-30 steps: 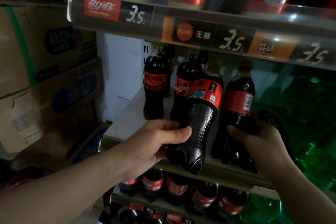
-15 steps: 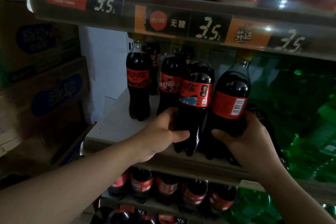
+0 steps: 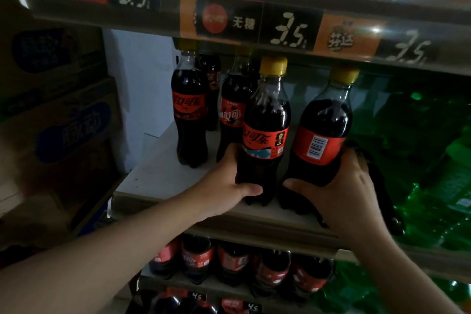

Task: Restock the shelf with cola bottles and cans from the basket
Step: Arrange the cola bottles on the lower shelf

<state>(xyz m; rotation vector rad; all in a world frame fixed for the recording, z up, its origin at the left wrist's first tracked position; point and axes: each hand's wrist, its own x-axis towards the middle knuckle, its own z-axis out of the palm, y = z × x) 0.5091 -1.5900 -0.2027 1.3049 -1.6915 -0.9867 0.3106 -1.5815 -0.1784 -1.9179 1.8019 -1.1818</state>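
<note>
Two cola bottles with yellow caps stand upright at the front of the middle shelf (image 3: 163, 181). My left hand (image 3: 226, 186) grips the lower body of the left cola bottle (image 3: 265, 122). The right cola bottle (image 3: 323, 125), barcode facing me, is held low down by my right hand (image 3: 344, 194). Behind them, further cola bottles (image 3: 190, 115) stand toward the shelf's back left. The basket is out of view.
Green bottles (image 3: 428, 160) fill the shelf's right side. A price strip (image 3: 280, 25) runs along the upper shelf, with red cans above it. More cola bottles (image 3: 237, 265) sit on the lower shelf. Cardboard boxes (image 3: 63, 122) are stacked at left.
The left bottle was tilted with its base off the shelf edge; it now stands upright on the shelf. Both hands have stayed on their bottles, and the view has moved closer.
</note>
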